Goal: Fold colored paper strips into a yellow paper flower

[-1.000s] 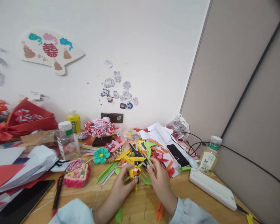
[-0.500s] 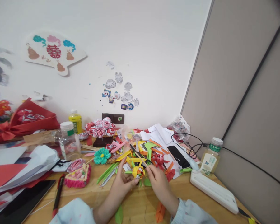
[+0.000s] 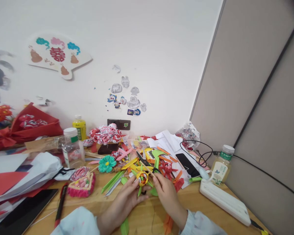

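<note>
Over the wooden table, my left hand (image 3: pixel 124 197) is closed around a yellow folded-strip flower (image 3: pixel 142 178) with green strips sticking out below. The flower sits at the fingertips, with thumb and fingers on its near side. My right hand (image 3: pixel 165 189) pinches a thin wooden stick (image 3: pixel 148 168) just right of the flower, its free end slanting up and left. Behind the stick, dark scissors (image 3: pixel 143 159) lie on a heap of yellow, green and orange strips. A red paper flower (image 3: pixel 167 167) lies beyond my right hand.
A phone (image 3: pixel 187 164) and a white power strip (image 3: pixel 225 202) lie to the right, near a bottle (image 3: pixel 222 164) and a looping black cable. Left are a teal flower (image 3: pixel 107 164), a pink-fringed heart box (image 3: pixel 82 185), a clear jar (image 3: pixel 72 147), a pen (image 3: pixel 61 204) and a dark tablet (image 3: pixel 26 210).
My left hand has turned and its fingers have closed in around the yellow flower, which has tilted and shifted slightly left and up. My right hand with the stick has barely moved.
</note>
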The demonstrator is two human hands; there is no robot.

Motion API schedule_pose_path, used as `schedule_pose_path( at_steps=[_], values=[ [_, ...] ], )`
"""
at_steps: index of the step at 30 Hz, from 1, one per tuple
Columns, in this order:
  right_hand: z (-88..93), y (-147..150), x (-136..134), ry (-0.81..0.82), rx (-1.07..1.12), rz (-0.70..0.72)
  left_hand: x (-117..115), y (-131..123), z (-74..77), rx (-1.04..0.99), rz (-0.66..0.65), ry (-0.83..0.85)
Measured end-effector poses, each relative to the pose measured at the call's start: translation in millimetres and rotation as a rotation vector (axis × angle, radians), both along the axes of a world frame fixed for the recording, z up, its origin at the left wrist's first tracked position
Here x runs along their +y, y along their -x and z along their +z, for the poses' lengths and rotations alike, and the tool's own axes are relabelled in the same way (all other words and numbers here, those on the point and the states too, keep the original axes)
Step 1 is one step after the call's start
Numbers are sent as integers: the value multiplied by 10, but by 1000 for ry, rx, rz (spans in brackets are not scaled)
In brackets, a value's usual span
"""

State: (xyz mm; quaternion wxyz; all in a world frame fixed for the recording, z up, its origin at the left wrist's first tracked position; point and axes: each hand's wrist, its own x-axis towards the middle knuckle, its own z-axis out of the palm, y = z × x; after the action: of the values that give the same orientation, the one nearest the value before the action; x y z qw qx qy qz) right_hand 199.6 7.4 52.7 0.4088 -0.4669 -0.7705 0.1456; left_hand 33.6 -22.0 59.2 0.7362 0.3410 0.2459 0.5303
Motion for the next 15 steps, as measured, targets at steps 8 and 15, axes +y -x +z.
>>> schedule_pose_path(
  at_steps=[8, 15],
  values=[
    [94, -54, -24, -220, -42, 38, -31, -69, -45, 316, 144, 0],
    [90, -47, -33, -275, -151, 113, 11, -69, -76, 431, 141, -105]
  ],
)
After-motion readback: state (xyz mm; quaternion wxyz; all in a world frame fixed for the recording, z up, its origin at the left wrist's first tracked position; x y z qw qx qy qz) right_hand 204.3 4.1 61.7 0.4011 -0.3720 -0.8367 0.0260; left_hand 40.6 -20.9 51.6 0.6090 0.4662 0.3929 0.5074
